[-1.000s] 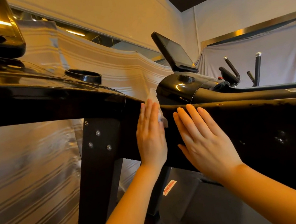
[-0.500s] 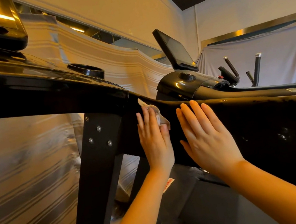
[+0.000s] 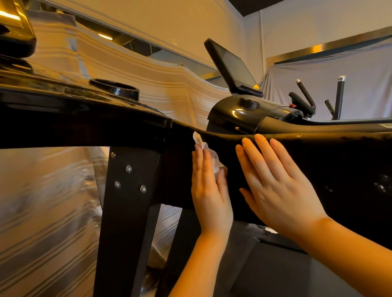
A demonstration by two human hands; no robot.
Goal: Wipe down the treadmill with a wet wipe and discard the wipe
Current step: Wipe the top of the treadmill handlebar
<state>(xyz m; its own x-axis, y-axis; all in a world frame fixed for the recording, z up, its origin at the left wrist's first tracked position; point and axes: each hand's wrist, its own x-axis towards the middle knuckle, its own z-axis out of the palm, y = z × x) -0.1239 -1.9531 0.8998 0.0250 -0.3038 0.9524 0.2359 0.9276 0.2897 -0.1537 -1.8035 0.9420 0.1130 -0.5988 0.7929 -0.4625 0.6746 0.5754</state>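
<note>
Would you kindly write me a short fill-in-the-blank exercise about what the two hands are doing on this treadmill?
1. The ____ hand presses the wipe against the treadmill.
2. The right hand lies flat on the black panel, holding ____.
3. Four ____ show on the upright left of the left hand.
4. The tilted screen stands ____ both hands.

Missing words: left; nothing; bolts; above
</note>
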